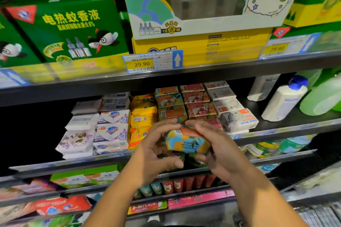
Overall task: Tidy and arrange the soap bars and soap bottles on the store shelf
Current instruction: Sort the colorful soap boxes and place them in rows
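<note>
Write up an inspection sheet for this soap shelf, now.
Surface: shelf, dark, with soap stacked in rows.
Job's things: held bar, blue and orange wrap, in front of the shelf; white bars, the front one's print upside down; yellow bars; white bottle and green bottle, both leaning.
Clutter: nothing seen.
Grips: left hand holds the held bar's left end; right hand holds its right end.
Cables: nothing seen.
Surroundings: green box and yellow box on the shelf above; price tag reads 29.90; more packs on lower shelves.
</note>
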Tool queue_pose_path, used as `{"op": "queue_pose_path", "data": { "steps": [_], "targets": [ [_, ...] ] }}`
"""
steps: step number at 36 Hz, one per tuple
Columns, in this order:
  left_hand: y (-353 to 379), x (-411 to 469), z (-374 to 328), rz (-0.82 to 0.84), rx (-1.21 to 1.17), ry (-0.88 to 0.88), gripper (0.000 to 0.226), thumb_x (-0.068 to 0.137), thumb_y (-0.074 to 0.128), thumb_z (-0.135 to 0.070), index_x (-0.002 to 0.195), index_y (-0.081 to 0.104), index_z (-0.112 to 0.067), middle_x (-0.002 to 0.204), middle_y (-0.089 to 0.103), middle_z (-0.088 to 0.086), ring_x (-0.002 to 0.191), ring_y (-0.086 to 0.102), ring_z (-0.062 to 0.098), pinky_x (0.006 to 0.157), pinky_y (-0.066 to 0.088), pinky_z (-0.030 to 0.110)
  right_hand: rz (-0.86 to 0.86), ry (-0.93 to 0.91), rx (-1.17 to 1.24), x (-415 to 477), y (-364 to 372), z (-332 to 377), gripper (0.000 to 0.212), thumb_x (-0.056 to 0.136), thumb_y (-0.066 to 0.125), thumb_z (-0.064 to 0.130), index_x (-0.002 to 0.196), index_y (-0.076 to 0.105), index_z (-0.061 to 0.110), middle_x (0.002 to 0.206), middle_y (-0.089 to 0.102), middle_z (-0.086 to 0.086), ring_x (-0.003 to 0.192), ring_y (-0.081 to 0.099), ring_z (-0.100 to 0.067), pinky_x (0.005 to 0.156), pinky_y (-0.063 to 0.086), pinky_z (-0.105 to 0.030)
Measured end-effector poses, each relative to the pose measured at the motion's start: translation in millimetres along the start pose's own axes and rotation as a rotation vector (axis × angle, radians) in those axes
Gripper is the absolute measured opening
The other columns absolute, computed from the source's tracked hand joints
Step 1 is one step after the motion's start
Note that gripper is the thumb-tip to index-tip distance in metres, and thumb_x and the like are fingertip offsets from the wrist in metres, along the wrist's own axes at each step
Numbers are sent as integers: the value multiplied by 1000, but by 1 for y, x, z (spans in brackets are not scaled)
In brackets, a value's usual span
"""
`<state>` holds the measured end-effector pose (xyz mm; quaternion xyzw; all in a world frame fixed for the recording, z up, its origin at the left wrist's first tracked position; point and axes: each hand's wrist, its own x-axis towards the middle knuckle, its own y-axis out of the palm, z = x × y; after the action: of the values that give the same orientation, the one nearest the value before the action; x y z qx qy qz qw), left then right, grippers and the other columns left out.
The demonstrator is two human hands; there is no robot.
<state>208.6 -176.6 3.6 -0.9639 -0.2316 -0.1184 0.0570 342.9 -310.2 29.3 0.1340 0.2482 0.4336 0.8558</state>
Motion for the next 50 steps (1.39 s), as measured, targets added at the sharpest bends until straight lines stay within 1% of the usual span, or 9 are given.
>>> {"op": "queue_pose_path", "data": {
  "steps": [7, 13, 19, 23, 28, 31, 35, 40, 50],
  "targets": [
    [-7, 7, 4, -270, -118, -102, 75, 52, 88, -61, 115, 61, -30, 108, 71, -12, 105, 66, 8, 81, 57, 25, 233, -38, -69, -3, -9, 0, 68, 70, 76, -9, 131, 60, 18, 113, 71, -10, 82, 69, -23, 69, 58, -27],
    [0, 7, -2, -354, -298, -202, 76, 52, 86, -69, 112, 68, -26, 109, 74, 4, 104, 70, 22, 81, 58, 29, 71, -223, -357, -3, 0, -2, 43, 73, 75, 25, 115, 66, 20, 103, 76, 2, 88, 70, -14, 74, 56, -25],
    [6, 9, -14, -462, -344, -174, 64, 61, 91, -30, 117, 60, -23, 102, 73, 5, 96, 71, 25, 70, 59, 32, 0, -257, -428, 1, -2, -15, 46, 76, 84, 10, 114, 59, 20, 108, 73, -1, 101, 71, -18, 83, 58, -31],
    [14, 10, -24, -408, -200, -115, 81, 54, 92, -3, 122, 54, -25, 94, 73, 0, 86, 73, 21, 65, 59, 31, 69, -184, -461, 3, 8, -33, 61, 74, 87, 6, 123, 55, 22, 115, 72, -2, 104, 71, -20, 93, 58, -42],
    [15, 7, -23, -253, 10, -84, 80, 51, 92, -15, 121, 57, -29, 99, 71, 3, 90, 72, 19, 71, 56, 25, 116, -154, -358, 2, 17, -45, 59, 78, 74, -16, 129, 56, 6, 114, 73, -3, 106, 71, -18, 81, 59, -30],
    [5, 8, -21, -268, 37, -74, 77, 52, 98, -24, 118, 59, -35, 98, 72, 4, 93, 71, 20, 74, 58, 28, 64, -179, -395, 7, 5, -41, 62, 70, 84, -9, 122, 59, 13, 112, 73, -7, 105, 71, -25, 86, 60, -44],
    [-7, 10, -21, -312, -30, -73, 79, 46, 92, -37, 118, 58, -31, 98, 71, 6, 101, 68, 29, 77, 60, 47, -19, -283, -330, -2, -13, -23, 62, 62, 86, 3, 116, 58, 16, 105, 75, -3, 98, 72, -21, 78, 58, -29],
    [-12, 6, -24, -237, 27, -77, 79, 46, 94, -56, 115, 57, -46, 102, 71, 3, 101, 69, 21, 76, 60, 35, -33, -479, -158, -9, -4, -1, 69, 62, 93, 14, 120, 57, 16, 104, 73, -13, 100, 71, -30, 76, 59, -34],
    [-13, -11, -16, -152, 182, -179, 79, 56, 90, -16, 116, 51, -51, 111, 69, -16, 100, 70, 12, 81, 58, 31, 12, -513, -461, -9, 35, -12, 67, 56, 95, 9, 106, 65, 42, 104, 69, 6, 101, 67, -13, 77, 57, -23]
  ]
}}
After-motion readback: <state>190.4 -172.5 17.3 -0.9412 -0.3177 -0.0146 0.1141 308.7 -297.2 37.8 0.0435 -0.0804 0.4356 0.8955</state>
